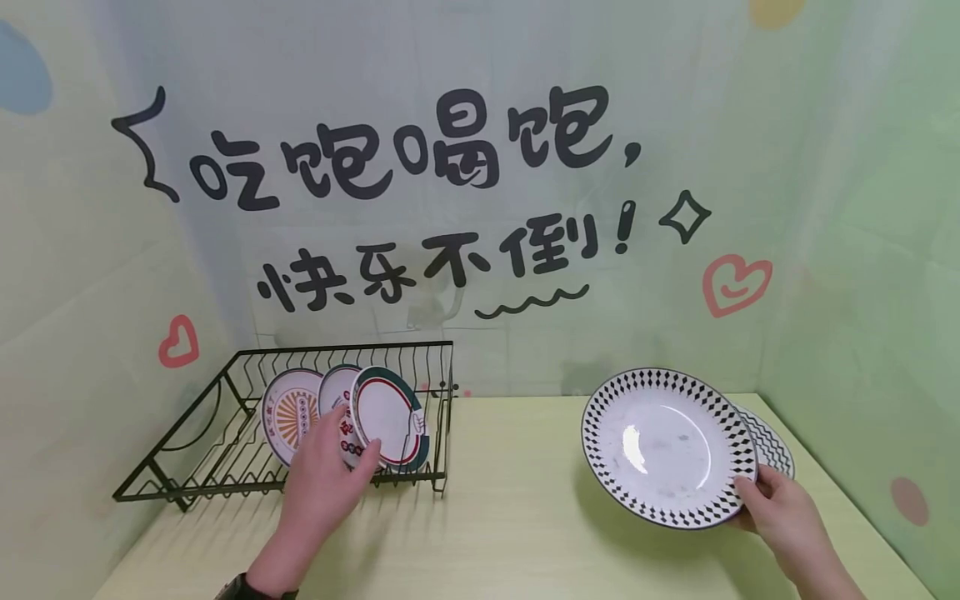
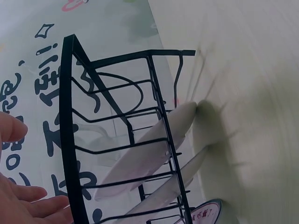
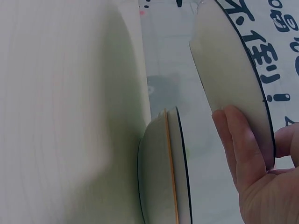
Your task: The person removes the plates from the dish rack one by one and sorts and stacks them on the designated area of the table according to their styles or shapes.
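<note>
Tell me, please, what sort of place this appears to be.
Probably a kitchen or dining corner, perhaps a staged one: a black dish rack holding small plates stands on a pale tabletop, the right hand holds a patterned plate, and large cartoonish writing decorates the wall behind.

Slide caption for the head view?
Right hand grips a round, black-diamond-rimmed white plate; left hand hovers by a black wire rack.
</note>
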The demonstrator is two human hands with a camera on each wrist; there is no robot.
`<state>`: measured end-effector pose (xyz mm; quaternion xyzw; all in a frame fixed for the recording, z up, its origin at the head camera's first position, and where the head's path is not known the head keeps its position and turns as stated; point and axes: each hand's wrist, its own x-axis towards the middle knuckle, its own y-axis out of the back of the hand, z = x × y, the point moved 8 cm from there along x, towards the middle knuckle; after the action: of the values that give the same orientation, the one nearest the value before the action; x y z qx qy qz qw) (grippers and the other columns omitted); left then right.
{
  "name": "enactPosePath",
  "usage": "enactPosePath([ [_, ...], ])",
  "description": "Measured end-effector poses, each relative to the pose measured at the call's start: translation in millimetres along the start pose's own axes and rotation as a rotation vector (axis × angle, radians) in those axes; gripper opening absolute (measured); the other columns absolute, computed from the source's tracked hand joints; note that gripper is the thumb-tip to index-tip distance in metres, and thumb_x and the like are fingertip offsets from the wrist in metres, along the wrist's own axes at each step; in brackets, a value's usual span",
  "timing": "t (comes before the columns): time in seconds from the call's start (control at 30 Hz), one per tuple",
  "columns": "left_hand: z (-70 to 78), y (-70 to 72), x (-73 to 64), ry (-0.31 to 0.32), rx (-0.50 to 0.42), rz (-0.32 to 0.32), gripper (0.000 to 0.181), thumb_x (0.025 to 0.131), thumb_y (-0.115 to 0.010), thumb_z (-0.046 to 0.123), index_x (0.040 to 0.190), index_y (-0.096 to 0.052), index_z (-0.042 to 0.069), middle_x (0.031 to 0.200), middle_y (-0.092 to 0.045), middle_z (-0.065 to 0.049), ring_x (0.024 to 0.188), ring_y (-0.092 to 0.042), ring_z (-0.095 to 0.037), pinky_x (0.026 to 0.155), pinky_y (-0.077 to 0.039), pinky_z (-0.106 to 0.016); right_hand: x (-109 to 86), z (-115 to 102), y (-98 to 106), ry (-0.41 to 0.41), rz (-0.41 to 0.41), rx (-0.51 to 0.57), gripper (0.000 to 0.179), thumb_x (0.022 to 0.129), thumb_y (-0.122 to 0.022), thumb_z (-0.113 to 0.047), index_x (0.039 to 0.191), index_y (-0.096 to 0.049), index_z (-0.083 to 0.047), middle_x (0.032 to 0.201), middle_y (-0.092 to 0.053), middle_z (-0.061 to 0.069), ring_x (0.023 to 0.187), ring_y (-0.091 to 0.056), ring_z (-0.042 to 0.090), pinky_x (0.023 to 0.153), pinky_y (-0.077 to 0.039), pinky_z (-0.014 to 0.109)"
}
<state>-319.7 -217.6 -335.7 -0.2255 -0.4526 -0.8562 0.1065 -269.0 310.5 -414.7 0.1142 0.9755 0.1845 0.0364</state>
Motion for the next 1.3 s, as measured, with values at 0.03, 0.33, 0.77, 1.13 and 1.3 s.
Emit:
enactPosePath([
  [0.03,-1.3,1.5,0.1,-0.001,0.001,0.005,0.070,0.092,-0.068,0.030,0.142,-0.039,-0.010,0.139,-0.047,-0.030,0.127,-0.043,-0.049,0.105,-0.036,-0.064,0.9,1.8,1.9,-0.010,-0.001,-0.002,0.045,0.104,-0.041,-0.005,0.134,-0.030,0.026,0.095,-0.066,0.013,0.070,-0.067,0.011,0.071,-0.059,0.027],
  [0.33,-16.2,11.5,-2.7,0.025,0.014,0.025,0.070,0.091,-0.068,0.028,0.141,-0.039,-0.012,0.137,-0.046,-0.034,0.125,-0.042,-0.052,0.103,-0.036,-0.067,8.4,19.4,18.4,-0.074,0.023,0.017,0.052,0.103,-0.039,-0.006,0.138,-0.021,0.028,0.094,-0.062,0.008,0.071,-0.064,0.007,0.072,-0.059,0.024],
  [0.77,-36.5,25.2,-6.5,0.094,0.049,0.018,0.073,0.094,-0.065,0.030,0.144,-0.034,-0.013,0.140,-0.042,-0.036,0.125,-0.039,-0.055,0.104,-0.031,-0.068,17.7,38.9,38.4,-0.144,0.035,0.061,0.056,0.104,-0.034,-0.010,0.136,-0.015,0.031,0.088,-0.062,0.007,0.070,-0.067,0.007,0.072,-0.059,0.024],
  [1.13,-56.7,38.7,-5.7,0.116,0.076,0.074,0.073,0.090,-0.070,0.029,0.140,-0.039,-0.014,0.131,-0.047,-0.038,0.115,-0.047,-0.055,0.094,-0.038,-0.071,23.6,49.4,50.2,-0.186,0.001,0.133,0.059,0.105,-0.029,-0.012,0.134,-0.007,0.035,0.083,-0.063,0.003,0.070,-0.069,0.006,0.073,-0.058,0.021],
  [1.3,-66.0,45.4,-4.2,0.126,0.095,0.087,0.072,0.089,-0.070,0.029,0.139,-0.039,-0.014,0.130,-0.047,-0.038,0.115,-0.046,-0.055,0.093,-0.037,-0.072,27.7,51.6,52.3,-0.197,-0.017,0.221,0.058,0.105,-0.027,-0.009,0.132,-0.004,0.037,0.081,-0.063,0.005,0.069,-0.071,0.010,0.074,-0.058,0.023],
])
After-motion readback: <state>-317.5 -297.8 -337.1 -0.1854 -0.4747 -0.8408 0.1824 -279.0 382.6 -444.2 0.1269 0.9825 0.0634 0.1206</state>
